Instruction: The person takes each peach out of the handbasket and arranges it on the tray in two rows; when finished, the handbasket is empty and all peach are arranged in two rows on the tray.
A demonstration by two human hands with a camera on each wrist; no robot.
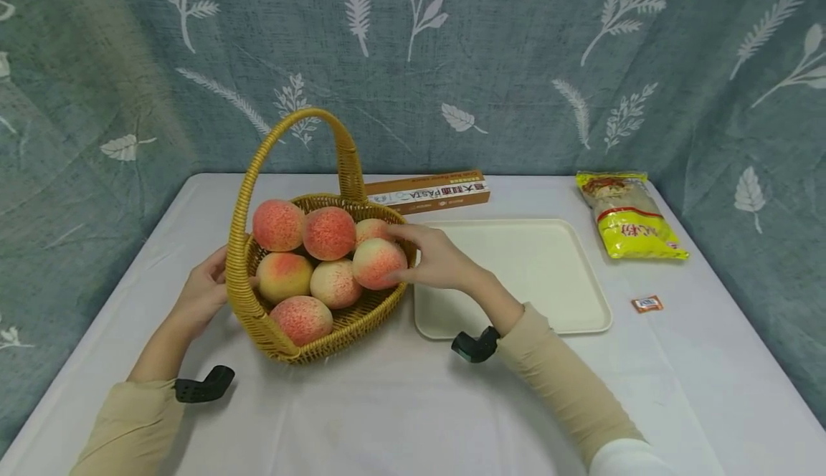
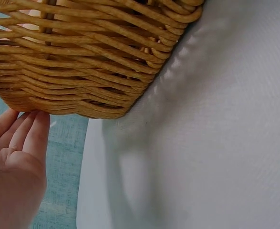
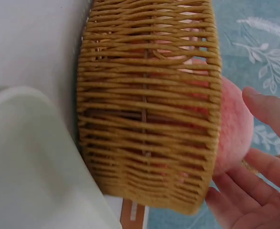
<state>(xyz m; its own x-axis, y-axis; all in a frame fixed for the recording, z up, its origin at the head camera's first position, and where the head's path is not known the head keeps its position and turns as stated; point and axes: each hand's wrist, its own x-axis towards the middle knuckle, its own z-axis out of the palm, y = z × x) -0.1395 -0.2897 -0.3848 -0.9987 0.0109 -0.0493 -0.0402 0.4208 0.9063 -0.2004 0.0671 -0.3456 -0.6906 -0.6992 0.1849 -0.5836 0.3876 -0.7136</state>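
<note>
A woven wicker basket (image 1: 258, 318) with a tall handle stands on the white table and holds several pink-yellow peaches. My right hand (image 1: 419, 255) reaches over the basket's right rim, with thumb and fingers curved round the rightmost peach (image 1: 376, 261). In the right wrist view that peach (image 3: 233, 129) bulges above the basket wall (image 3: 144, 119), between the fingers (image 3: 254, 191). My left hand (image 1: 213, 282) lies against the basket's left side. In the left wrist view its straight fingers (image 2: 20, 138) touch the woven wall (image 2: 82, 71).
A cream tray (image 1: 535, 261) lies just right of the basket, its rim touching or nearly touching it (image 3: 25, 167). A long pasta box (image 1: 429, 193) lies behind. A yellow food packet (image 1: 629, 214) and a small sachet (image 1: 647, 304) lie at the right. A leaf-patterned curtain hangs behind the table.
</note>
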